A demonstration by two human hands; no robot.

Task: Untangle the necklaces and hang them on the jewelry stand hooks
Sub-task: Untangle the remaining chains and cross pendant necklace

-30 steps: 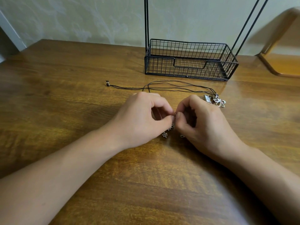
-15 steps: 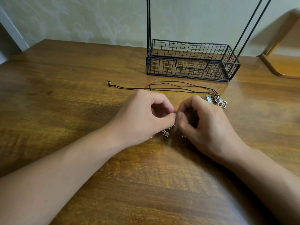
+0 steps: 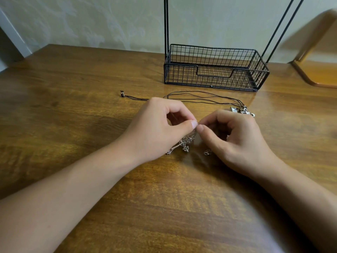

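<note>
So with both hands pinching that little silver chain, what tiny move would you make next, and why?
Probably ease the two grips slightly apart to open the knot. The left hand and right hand pinch the silver chain almost thumb to thumb, its charms bunched on the table beneath. The black cord necklaces lie loose in front of the jewelry stand, with nothing visibly hung.

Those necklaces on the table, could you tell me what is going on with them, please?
A person is untangling them. The left hand and right hand meet fingertip to fingertip, pinching a fine silver chain whose pendants lie on the wooden table just below. Black cord necklaces lie loose behind the hands, their charms at the right end. The wire basket at the foot of the jewelry stand sits farther back. The hooks are out of view.
</note>
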